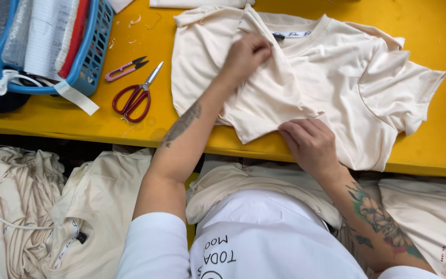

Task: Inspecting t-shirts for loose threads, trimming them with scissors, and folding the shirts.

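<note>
A cream T-shirt (pixel 347 82) lies spread on the yellow table (pixel 434 31), its neck toward the far side. My left hand (pixel 246 54) pinches a fold of the shirt's cloth near the collar. My right hand (pixel 311 142) presses and grips the shirt's lower edge near the table's front edge. A folded flap of the shirt (pixel 264 103) runs between the two hands.
Red-handled scissors (pixel 135 98) and small pink thread snips (pixel 125 68) lie left of the shirt. A blue basket (pixel 86 57) with rolled materials stands at the far left. Piles of cream garments (pixel 37 206) hang below the table's front edge.
</note>
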